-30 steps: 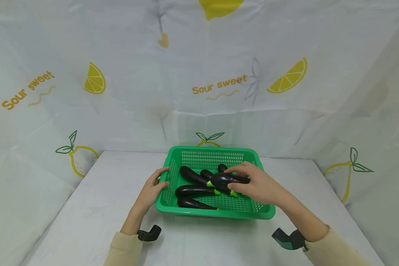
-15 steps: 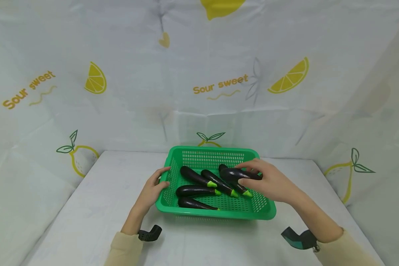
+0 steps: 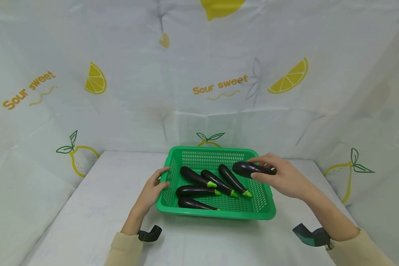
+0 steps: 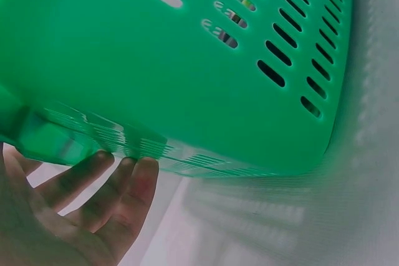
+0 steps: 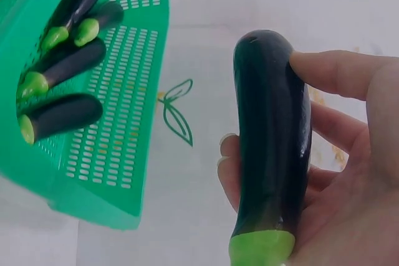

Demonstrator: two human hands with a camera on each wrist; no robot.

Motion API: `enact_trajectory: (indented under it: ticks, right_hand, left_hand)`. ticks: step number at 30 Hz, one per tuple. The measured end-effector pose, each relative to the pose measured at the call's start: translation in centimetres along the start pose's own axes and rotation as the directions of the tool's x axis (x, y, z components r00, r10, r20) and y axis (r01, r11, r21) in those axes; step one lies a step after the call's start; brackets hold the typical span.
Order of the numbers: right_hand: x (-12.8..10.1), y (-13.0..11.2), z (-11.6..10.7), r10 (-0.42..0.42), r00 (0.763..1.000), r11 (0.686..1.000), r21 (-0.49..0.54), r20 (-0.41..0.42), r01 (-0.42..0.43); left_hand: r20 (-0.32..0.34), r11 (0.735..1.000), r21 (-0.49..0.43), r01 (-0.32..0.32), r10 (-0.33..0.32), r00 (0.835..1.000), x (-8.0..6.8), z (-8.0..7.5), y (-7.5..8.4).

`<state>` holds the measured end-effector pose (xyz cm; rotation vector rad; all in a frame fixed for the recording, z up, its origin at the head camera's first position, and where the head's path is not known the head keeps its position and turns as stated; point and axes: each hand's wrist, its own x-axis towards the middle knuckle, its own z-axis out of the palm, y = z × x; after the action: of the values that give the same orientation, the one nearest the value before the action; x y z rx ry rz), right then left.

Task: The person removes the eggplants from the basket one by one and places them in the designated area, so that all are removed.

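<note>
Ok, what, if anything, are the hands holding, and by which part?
The right hand holds an eggplant around its dark body, rounded end poking out. The left hand touches the green basket at its left end.

a glossy dark eggplant [image 5: 271, 129] with a green cap is held near the green basket [image 3: 216, 214]. five other eggplants [image 3: 195, 190] lie inside.

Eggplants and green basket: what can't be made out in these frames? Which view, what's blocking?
Head view: the green cap of the held eggplant, covered by the right hand.
Right wrist view: that cap's tip, cut off by the bottom edge.
Head view: part of the nearest eggplant, hidden by the green basket's front rim.
Left wrist view: most of the basket's inside, hidden by its wall.
</note>
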<state>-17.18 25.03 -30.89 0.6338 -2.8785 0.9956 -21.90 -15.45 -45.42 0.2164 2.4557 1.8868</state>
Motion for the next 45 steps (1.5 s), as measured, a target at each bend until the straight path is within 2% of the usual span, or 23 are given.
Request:
enact_trajectory:
  ticks: [12,18,24,31,45]
  right_hand:
    - [-0.4,1.6,-1.3,0.047,0.998,0.998,-0.027,-0.048,-0.048]
    - [-0.9,2.7,-1.8,0.086,0.994,0.996,-0.015,-0.063,-0.087]
    - [-1.2,4.0,-2.3,0.123,0.990,0.991,-0.045,-0.076,-0.127]
    - [-1.2,5.7,-2.8,0.121,0.989,0.993,-0.007,-0.083,-0.122]
    - [-1.2,8.7,-2.6,0.144,0.983,0.988,-0.038,-0.113,-0.150]
  left_hand:
    - [-0.008,1.000,0.009,-0.008,0.009,1.000,0.1,0.0,-0.2]
    - [0.006,1.000,0.012,-0.023,0.023,1.000,0.0,0.0,-0.2]
    - [0.013,1.000,0.001,-0.027,0.027,1.000,0.0,0.0,0.1]
    - [0.008,1.000,0.000,-0.028,0.028,1.000,-0.2,-0.1,0.3]
    - [-0.001,1.000,0.008,-0.025,0.025,1.000,0.0,0.0,-0.2]
